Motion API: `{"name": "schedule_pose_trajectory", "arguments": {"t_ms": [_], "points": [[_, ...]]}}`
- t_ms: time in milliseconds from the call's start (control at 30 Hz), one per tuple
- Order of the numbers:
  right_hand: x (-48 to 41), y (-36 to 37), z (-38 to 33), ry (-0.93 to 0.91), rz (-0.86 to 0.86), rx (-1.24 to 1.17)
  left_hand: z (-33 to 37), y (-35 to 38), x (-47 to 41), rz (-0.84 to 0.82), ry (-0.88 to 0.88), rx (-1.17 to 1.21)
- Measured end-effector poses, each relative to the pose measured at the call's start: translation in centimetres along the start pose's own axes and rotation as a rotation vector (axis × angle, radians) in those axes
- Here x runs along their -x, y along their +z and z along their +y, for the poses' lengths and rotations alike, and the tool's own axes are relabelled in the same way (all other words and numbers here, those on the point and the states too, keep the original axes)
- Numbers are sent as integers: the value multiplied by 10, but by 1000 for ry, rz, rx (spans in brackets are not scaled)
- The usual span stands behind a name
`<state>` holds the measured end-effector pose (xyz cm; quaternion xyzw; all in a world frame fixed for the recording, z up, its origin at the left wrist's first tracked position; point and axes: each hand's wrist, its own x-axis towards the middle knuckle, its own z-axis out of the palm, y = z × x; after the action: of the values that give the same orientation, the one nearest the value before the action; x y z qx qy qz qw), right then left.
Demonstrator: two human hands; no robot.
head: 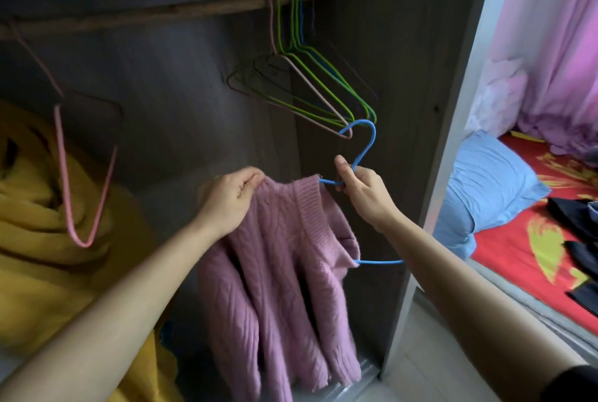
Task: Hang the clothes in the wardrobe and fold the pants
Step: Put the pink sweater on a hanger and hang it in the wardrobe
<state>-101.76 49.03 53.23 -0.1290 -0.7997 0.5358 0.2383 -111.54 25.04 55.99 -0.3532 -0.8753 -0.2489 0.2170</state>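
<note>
A mauve knitted sweater (284,278) hangs in front of the open wardrobe, partly threaded onto a blue wire hanger (365,149). My left hand (229,197) pinches the sweater's collar at its upper left. My right hand (362,191) grips the blue hanger at the base of its hook; one hanger arm pokes out of the sweater at the lower right. The wooden rail (181,9) runs across the wardrobe above both hands.
Several empty green, pink and blue hangers (310,77) hang at the rail's right end, just above the blue hook. A pink hanger (81,175) dangles at left over yellow fabric (38,239). To the right: the wardrobe's side panel (453,142), a blue pillow (485,188), dark garments (576,210) on a red bed.
</note>
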Motion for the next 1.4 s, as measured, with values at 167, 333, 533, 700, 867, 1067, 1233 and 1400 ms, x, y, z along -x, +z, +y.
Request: {"name": "schedule_pose_trajectory", "arguments": {"t_ms": [167,333,533,700,867,1067,1233,1400], "points": [[-3,4,-26,-59,21,-21,24,1,0,32,6,-119],[0,5,-39,-140,45,18,36,6,-2,59,-66,-74],[6,9,-44,-125,50,29,43,10,2,123,-117,-70],[15,9,-52,-189,21,60,63,11,-2,71,-62,-51],[31,6,-28,-223,-87,-44,57,11,-3,121,-237,-52],[77,-4,43,-652,396,506,40,-1,-17,303,-402,9],[91,16,77,-634,91,648,35,-13,-33,413,-417,-12],[70,24,77,-468,-186,580,38,-19,-38,458,-340,30]]}}
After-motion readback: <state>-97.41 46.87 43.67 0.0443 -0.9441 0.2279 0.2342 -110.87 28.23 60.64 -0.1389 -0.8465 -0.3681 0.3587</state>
